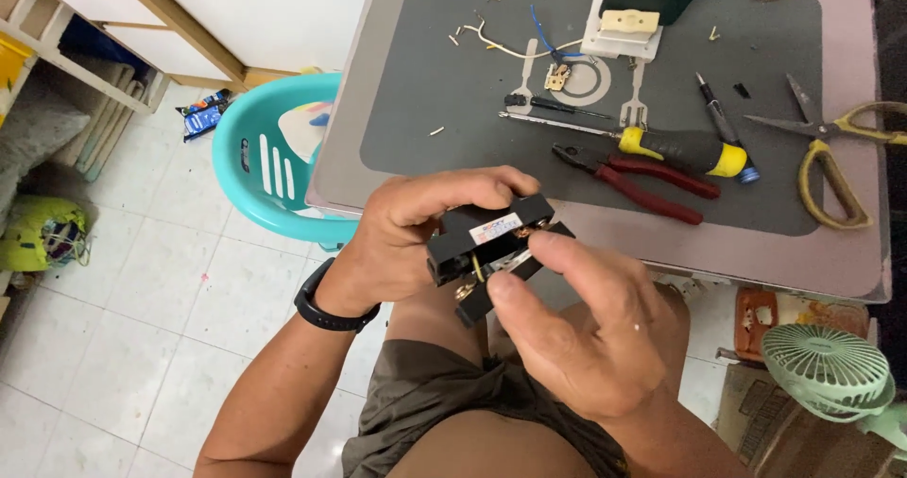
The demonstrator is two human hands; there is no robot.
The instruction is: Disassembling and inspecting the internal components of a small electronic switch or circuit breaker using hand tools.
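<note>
A small black plastic electrical block with brass terminals and a white label strip [491,247] is held above the person's lap, just in front of the near edge of the grey-topped table [378,91]. The left hand [416,228] wraps it from the left, its fingers curled over the block's top edge and closed firmly on it. The right hand [586,327] comes in from below and to the right, thumb and forefinger pinched narrowly at the block's middle, beside a short yellow wire; whether they grip the wire or only press on the block cannot be made out. The left wrist, wearing a black band [326,303], is bent upward, with the forearm running down to the lower left; the right hand shows its back to the camera. The block's underside and left end are hidden by the fingers. On the table well beyond the hands lie red-handled pliers [642,180], a screwdriver with a yellow and black handle [680,147] and yellow-handled scissors [836,157], whose handle is cut off by the right edge.
</note>
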